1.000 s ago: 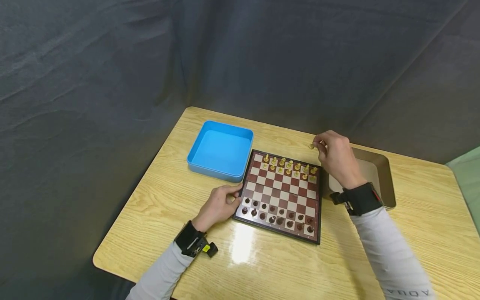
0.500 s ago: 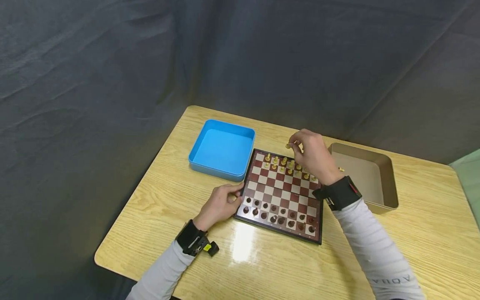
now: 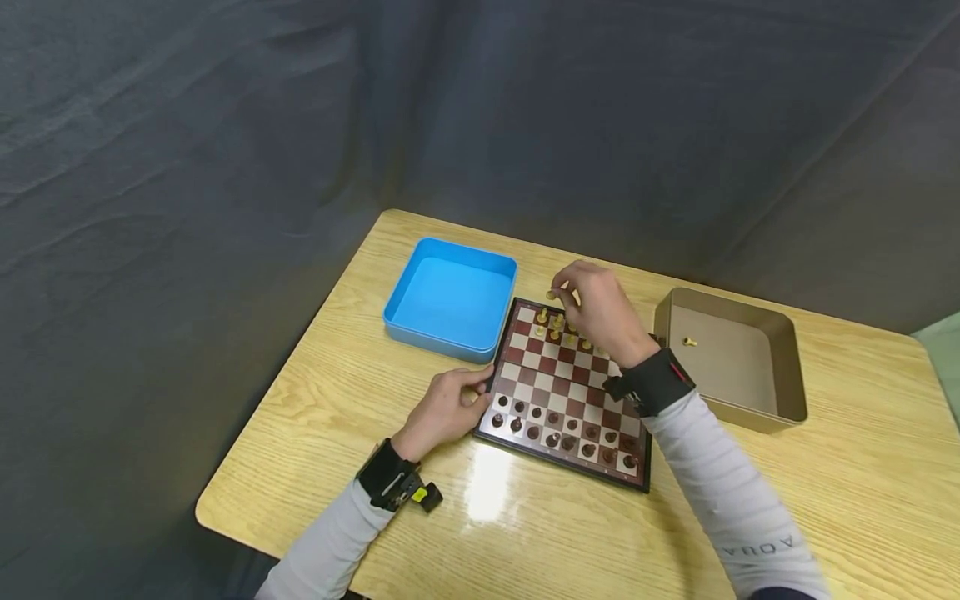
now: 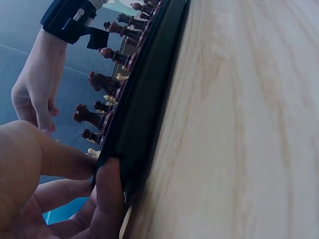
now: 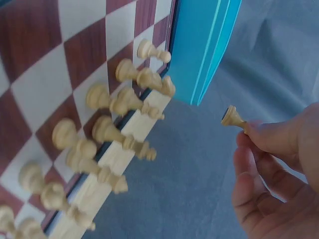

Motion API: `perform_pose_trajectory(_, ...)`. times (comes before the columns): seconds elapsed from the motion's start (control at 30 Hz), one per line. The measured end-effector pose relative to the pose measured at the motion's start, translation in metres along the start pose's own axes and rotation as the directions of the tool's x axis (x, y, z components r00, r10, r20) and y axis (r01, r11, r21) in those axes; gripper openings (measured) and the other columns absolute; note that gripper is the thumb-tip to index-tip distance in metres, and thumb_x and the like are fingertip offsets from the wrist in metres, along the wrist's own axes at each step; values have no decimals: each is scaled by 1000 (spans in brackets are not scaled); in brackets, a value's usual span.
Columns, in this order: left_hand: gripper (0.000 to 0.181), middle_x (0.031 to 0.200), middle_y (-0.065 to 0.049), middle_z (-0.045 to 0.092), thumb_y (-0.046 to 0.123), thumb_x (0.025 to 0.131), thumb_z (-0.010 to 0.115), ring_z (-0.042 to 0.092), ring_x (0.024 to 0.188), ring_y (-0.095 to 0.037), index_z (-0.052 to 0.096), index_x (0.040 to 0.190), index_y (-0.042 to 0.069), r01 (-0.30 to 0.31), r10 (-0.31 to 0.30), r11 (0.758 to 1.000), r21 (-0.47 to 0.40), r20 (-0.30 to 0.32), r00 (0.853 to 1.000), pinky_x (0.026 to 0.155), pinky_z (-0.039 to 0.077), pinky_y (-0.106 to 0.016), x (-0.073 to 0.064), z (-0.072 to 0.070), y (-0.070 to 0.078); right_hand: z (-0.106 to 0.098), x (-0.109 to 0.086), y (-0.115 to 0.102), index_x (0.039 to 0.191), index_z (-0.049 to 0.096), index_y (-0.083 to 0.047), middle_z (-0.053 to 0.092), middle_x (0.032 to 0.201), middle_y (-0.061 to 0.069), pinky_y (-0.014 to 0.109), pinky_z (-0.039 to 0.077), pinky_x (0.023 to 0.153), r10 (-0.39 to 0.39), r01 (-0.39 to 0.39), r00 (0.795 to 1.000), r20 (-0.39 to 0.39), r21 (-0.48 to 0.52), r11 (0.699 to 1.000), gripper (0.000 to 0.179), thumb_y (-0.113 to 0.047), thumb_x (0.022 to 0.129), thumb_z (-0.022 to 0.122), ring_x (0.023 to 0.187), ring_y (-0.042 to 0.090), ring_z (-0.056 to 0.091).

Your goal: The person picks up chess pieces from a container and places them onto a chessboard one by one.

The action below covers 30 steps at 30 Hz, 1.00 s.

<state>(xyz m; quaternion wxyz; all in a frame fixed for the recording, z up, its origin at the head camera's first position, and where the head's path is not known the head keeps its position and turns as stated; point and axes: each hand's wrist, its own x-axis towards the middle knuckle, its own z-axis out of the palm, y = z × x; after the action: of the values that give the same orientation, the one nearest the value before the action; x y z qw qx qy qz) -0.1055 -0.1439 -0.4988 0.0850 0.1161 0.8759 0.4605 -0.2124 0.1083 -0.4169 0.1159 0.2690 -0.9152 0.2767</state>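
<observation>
A checkered chessboard (image 3: pixel 551 379) lies on the wooden table. My left hand (image 3: pixel 446 406) grips its left edge, thumb and fingers pinching the dark rim (image 4: pixel 144 114) in the left wrist view. Above the far left part of the board, my right hand (image 3: pixel 600 308) pinches a cream chess piece (image 5: pixel 232 117) between thumb and fingers, its base facing outward; the fingers hide its top, so its kind is unclear. Cream pieces (image 3: pixel 542 315) stand in two rows at the far side, partly covered by the right hand. Dark pieces (image 3: pixel 552 439) fill two rows at the near side.
A blue box (image 3: pixel 453 296) stands by the board's far left corner. To the right is a brown box (image 3: pixel 738 358) with one cream chess piece (image 3: pixel 690 342) lying in it. A dark curtain (image 3: pixel 562 125) hangs behind the table.
Carrying the cream piece, my right hand has moved left from beside the brown box to above the board's far left side. The left hand keeps its grip on the board's edge.
</observation>
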Motion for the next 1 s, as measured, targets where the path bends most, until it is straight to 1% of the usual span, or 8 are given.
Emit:
perform_pose_trajectory(0.2,50,100,-2,69,12,93,71,53,56,-7,63,142,5,5,-5,1000,7,0,1000,47,48,-24,0,1,0,13,6,-3,104,75,-1,71,104,13,41,54,71,6,-6,1000,29,-18,1000,12,-5,95,68,88,27,66)
perform_pose_trajectory(0.43,49,99,-1,69,13,93,71,51,54,-5,63,141,4,-17,17,1000,12,-3,1000,46,47,-23,1,3,0,34,6,4,102,78,-1,73,104,13,44,55,80,17,-16,999,48,-20,1000,13,-4,94,69,96,31,66)
perform_pose_trajectory(0.5,49,98,-1,68,13,93,71,51,54,-5,63,141,4,-16,16,1000,16,-8,1000,46,46,-23,1,4,0,40,5,5,103,79,-1,74,104,12,45,55,80,17,-16,998,59,-20,1000,13,-5,95,68,97,31,66)
perform_pose_trajectory(0.73,49,98,-1,70,13,92,71,53,56,-5,64,140,5,-18,18,999,28,-18,1000,48,48,-24,0,3,-1,54,3,11,102,80,-2,74,100,10,45,55,79,2,-1,996,86,-15,1000,17,-5,97,64,91,28,64)
perform_pose_trajectory(1.0,49,99,-1,70,13,92,71,54,57,-5,64,140,4,-16,16,1000,27,-18,1000,48,49,-24,-1,0,-2,58,5,12,100,80,-3,75,98,9,43,53,75,7,-5,997,75,-36,999,16,-5,96,65,88,27,62)
